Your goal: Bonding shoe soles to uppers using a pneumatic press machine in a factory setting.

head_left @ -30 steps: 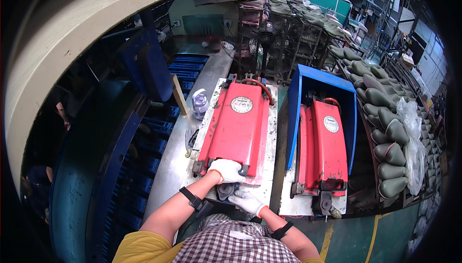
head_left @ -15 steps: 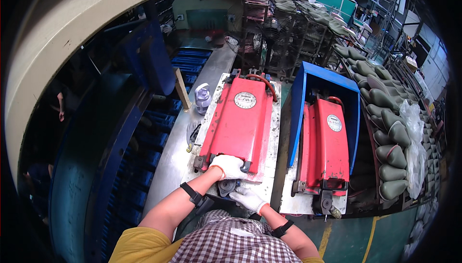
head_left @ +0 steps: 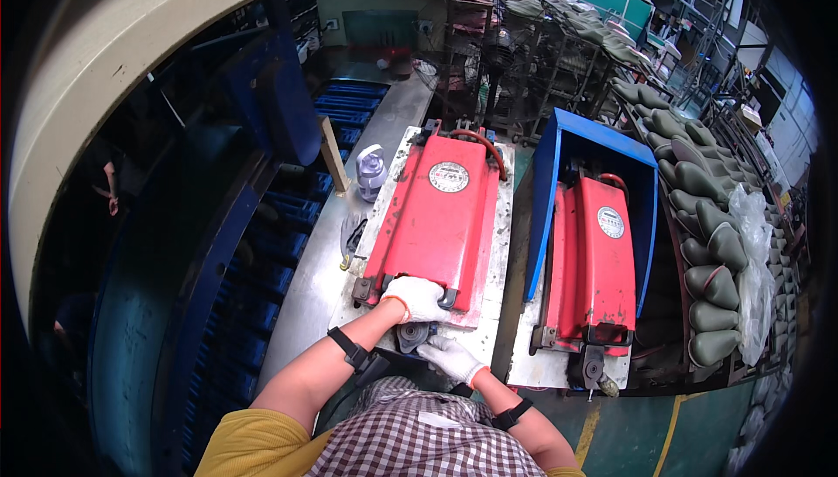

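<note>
A red metal machine cover (head_left: pixel 436 224) with a round white label lies in front of me on a pale, stained base plate (head_left: pixel 491 289). My left hand (head_left: pixel 416 299), in a white knit glove, wraps over the dark handle (head_left: pixel 448 299) at the cover's near end. Just below it sits a round grey fitting (head_left: pixel 412 335). To the right of that fitting, my right hand (head_left: pixel 450 359), gloved too, has its fingers bent and drawn together at the machine's front edge. What they hold, if anything, is hidden.
At right, a similar red machine (head_left: pixel 602 259) stands under a blue hood (head_left: pixel 550 206). Racked grey-green moulded pieces (head_left: pixel 711 311) and clear plastic (head_left: pixel 752 276) lie beyond it. A purple-white bottle (head_left: pixel 370 173) stands on the metal ledge (head_left: pixel 301 302), beside a blue roller conveyor (head_left: pixel 349 102).
The view has shifted slightly. My left hand stays on the handle, and my right hand remains by the front edge with its fingers slightly repositioned.
</note>
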A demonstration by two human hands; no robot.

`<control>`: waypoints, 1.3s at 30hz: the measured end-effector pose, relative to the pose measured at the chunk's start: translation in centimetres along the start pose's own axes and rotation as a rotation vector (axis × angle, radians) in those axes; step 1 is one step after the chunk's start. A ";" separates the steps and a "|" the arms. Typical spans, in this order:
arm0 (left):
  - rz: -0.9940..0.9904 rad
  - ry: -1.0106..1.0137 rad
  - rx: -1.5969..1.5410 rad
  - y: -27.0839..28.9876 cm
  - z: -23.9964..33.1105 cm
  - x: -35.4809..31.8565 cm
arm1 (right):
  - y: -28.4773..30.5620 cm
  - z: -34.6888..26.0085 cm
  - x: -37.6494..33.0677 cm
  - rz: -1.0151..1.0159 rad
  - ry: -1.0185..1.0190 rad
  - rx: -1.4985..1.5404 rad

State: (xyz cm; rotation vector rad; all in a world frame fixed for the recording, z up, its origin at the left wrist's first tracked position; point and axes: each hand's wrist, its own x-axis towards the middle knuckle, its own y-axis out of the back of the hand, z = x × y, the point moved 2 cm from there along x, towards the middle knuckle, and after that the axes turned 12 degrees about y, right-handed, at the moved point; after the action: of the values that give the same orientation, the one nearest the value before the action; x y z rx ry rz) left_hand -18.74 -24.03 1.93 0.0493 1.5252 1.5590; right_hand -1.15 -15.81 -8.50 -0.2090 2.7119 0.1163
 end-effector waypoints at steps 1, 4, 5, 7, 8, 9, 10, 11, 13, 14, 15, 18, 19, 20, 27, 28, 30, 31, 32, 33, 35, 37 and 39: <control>0.000 -0.001 0.005 0.0 0.0 0.0 | 0.0 -0.1 0.0 0.001 -0.003 0.011; 0.004 -0.004 0.010 -0.1 -0.1 0.2 | 0.0 -0.4 -0.2 0.001 -0.009 0.019; 0.005 -0.005 0.010 -0.2 -0.1 0.2 | 0.0 -0.4 -0.2 0.004 -0.004 0.009; 0.005 -0.001 0.004 -0.3 -0.2 0.2 | 0.0 -0.2 -0.2 0.009 0.007 -0.014; 0.005 0.002 0.001 -0.3 -0.2 0.2 | 0.0 0.1 -0.1 0.008 0.006 -0.008; 0.004 -0.002 0.000 -0.3 -0.2 0.3 | 0.0 0.5 0.0 0.008 0.006 -0.003; 0.002 -0.005 -0.001 -0.3 -0.2 0.3 | 0.0 0.9 0.1 0.002 0.020 0.018; 0.002 -0.001 0.004 -0.3 -0.2 0.3 | 0.0 1.4 0.2 0.014 0.019 0.001; -0.004 -0.019 -0.001 -0.3 0.0 0.2 | -0.1 2.0 0.5 0.016 0.039 0.008; -0.004 -0.006 0.003 -0.2 -0.1 0.1 | -0.1 2.0 0.5 0.020 0.054 -0.035; -0.003 0.005 -0.014 -0.2 0.0 0.0 | -0.1 1.8 0.4 0.018 0.058 -0.066; 0.005 0.017 -0.016 -0.1 0.0 -0.1 | 0.1 -0.3 -0.1 0.095 0.215 -0.494; 0.015 0.001 -0.038 -0.1 -0.1 -0.2 | 0.5 -1.2 -0.5 0.024 0.207 -0.606; 0.023 -0.018 -0.050 -0.2 -0.1 -0.1 | 1.0 -1.8 -1.1 -0.046 0.111 -0.715; 0.037 -0.024 -0.049 -0.4 -0.1 0.1 | -0.7 -3.2 -2.6 -0.308 -0.158 -0.296; 0.039 -0.024 -0.051 -0.4 -0.1 0.1 | -1.4 -2.9 -2.2 -0.358 -0.182 -0.240; 0.039 -0.028 -0.049 -0.2 0.0 -0.1 | -3.0 -2.3 -1.0 -0.450 -0.257 -0.147; 0.039 -0.031 -0.051 -0.1 0.0 -0.2 | -3.8 -2.1 -0.3 -0.477 -0.269 -0.087; 0.038 -0.035 -0.054 0.0 0.0 -0.2 | -4.4 -2.1 0.5 -0.509 -0.171 -0.096; 0.040 -0.028 -0.060 0.1 0.0 -0.3 | -5.1 -2.1 1.7 -0.515 -0.175 -0.194; 0.034 0.015 -0.045 0.1 0.0 -0.5 | -6.4 -2.2 3.3 -0.469 -0.064 -0.168; 0.054 -0.009 -0.028 0.0 0.1 -0.6 | -6.9 -1.9 4.2 -0.474 -0.163 -0.188; 0.122 -0.072 0.002 -0.1 0.1 -0.6 | -7.1 -1.7 4.1 -0.439 -0.168 -0.161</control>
State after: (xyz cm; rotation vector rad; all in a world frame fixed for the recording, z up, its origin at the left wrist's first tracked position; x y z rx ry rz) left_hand -18.27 -24.37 2.21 0.2010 1.4905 1.6341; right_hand -4.35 -23.51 -8.98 -0.7954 2.4263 0.2117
